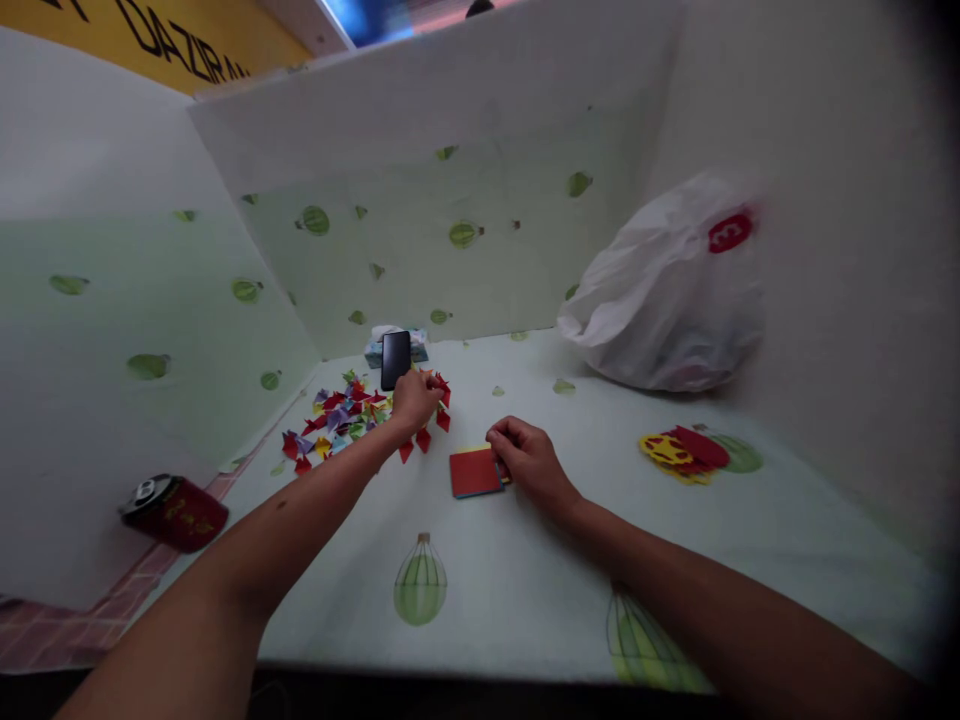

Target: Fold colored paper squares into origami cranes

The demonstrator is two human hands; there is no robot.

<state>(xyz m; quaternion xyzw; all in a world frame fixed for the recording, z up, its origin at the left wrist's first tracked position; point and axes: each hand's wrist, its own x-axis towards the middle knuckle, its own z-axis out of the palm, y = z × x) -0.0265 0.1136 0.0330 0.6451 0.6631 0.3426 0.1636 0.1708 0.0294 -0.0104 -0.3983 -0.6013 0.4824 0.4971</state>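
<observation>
1. Forearms enter from the bottom edge, both reaching out over the tablecloth [525, 590], which is pale green and printed with balloons.
2. Left hand [415, 398]: fingers curled shut, pinching a few red folded pieces [441, 392] at the near-right edge of the heap of folded pieces [337, 415]. More red ones lie loose just below the hand.
3. Right hand [529, 460]: fingers closed on the right edge of the stack of paper squares [474, 472]. The stack lies flat at mid-table with a red sheet on top and a yellow edge showing beneath.
4. Progress, as judged from the layout: the heap holds many small pieces in red, purple, yellow and green, so much of the folding looks done. The flat squares in the stack are not yet folded. Stack depth cannot be read.
5. Red and yellow paper shapes [686, 452] lie well apart to the right. Their form is too blurred to tell.
6. Containers:
   - White plastic bag [667, 295] in the far right corner is bulging and bears a red mark. Its contents are hidden.
   - Red can [176, 512] lies on its side at the left table edge. Its contents are not visible.
   - Tissue pack [416, 345] sits at the back wall with a black phone [395, 359] propped in front of it, touching it.
</observation>
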